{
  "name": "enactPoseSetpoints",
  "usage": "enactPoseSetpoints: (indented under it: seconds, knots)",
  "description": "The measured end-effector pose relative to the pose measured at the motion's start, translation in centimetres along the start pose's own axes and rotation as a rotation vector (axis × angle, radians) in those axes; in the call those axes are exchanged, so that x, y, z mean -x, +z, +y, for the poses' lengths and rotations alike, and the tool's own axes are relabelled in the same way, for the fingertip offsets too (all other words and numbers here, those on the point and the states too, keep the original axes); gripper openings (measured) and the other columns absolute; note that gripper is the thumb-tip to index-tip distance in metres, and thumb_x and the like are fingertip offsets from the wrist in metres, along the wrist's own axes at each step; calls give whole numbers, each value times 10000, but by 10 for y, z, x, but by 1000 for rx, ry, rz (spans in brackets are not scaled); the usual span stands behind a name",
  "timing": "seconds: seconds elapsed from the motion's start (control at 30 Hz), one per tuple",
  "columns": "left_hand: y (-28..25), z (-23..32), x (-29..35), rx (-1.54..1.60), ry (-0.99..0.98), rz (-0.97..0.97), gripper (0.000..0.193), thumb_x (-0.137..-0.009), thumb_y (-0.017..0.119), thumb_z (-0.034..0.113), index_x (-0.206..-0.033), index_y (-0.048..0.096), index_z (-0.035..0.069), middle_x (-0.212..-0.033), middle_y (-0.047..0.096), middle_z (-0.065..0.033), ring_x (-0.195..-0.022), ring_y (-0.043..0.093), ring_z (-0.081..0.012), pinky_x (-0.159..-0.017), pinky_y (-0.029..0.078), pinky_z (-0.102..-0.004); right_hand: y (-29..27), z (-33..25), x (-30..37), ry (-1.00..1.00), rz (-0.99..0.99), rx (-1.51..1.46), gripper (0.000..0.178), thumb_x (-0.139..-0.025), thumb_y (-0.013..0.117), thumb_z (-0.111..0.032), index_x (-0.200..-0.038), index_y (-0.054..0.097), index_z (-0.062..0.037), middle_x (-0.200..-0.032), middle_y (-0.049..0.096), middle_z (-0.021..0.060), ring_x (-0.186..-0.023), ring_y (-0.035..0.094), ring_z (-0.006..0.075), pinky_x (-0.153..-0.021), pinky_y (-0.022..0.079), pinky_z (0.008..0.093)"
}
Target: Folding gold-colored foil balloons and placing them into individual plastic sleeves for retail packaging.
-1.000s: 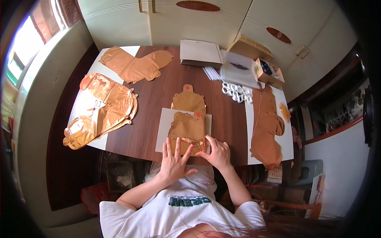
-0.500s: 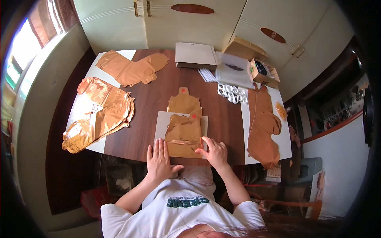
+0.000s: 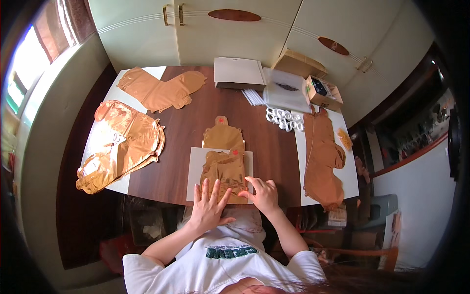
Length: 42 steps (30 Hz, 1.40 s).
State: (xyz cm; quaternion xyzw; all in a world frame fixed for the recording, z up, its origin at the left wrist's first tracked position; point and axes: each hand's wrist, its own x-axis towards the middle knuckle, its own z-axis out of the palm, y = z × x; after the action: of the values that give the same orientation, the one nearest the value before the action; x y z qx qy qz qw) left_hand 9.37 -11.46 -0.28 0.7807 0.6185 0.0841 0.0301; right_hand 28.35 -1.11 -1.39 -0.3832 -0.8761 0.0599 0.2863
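Observation:
A folded copper-coloured foil balloon (image 3: 223, 166), flat and creased, lies on a white card (image 3: 195, 169) at the table's near edge. Its far part (image 3: 223, 134) reaches beyond the card, and a small red mark shows on each of its two tabs. My left hand (image 3: 210, 208) is open, fingers spread over the near left part of the foil. At the foil's right edge is my right hand (image 3: 264, 196); its thumb and index finger are apart, with the thumb tip over the edge and the other fingers curled.
More flat foil balloons lie at the left (image 3: 127, 147), far left (image 3: 161, 88) and right (image 3: 323, 161). Toward the back right are white rings (image 3: 285, 119), white sticks (image 3: 253, 97), clear plastic sleeves (image 3: 286, 88), a white box (image 3: 240, 72) and an open carton (image 3: 324, 93).
My left hand has moved right from the card's left side onto the foil, its fingers spreading. My right hand stays by the foil's right edge. The view has tilted slightly.

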Motion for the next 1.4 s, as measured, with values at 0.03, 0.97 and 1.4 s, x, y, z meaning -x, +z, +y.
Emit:
enactPoseSetpoints:
  seconds: [0.03, 0.97, 1.4]
  knots:
    - [0, 1, 0, 2, 6, -2, 895, -696, 525, 717, -1396, 363, 183, -1434, 278, -226, -1328, 196, -478, -1031, 130, -653, 0, 1, 0, 5, 0, 3, 519, -694, 698, -452, -1069, 564, -119, -834, 645, 3, -725, 621, 173, -617, 405, 312]
    - [2, 3, -2, 15, -7, -37, 973, -651, 569, 719, -1424, 300, 194, -1429, 236, -291, -1311, 143, -551, -1035, 107, -655, 25, 33, -83, 463, -274, -518, 505, -758, 717, -130, -1160, 427, -34, -722, 611, 94, -575, 604, 237, -560, 493, 349]
    - [2, 0, -1, 7, 3, -2, 927, -659, 528, 748, -1385, 382, 192, -1422, 257, -281, -1306, 155, -551, -1033, 112, -657, 16, -8, -27, -173, -267, 52, 591, -884, 501, -410, -1350, 399, -61, -1400, 379, 151, -1313, 333, 305, -1051, 288, 472]
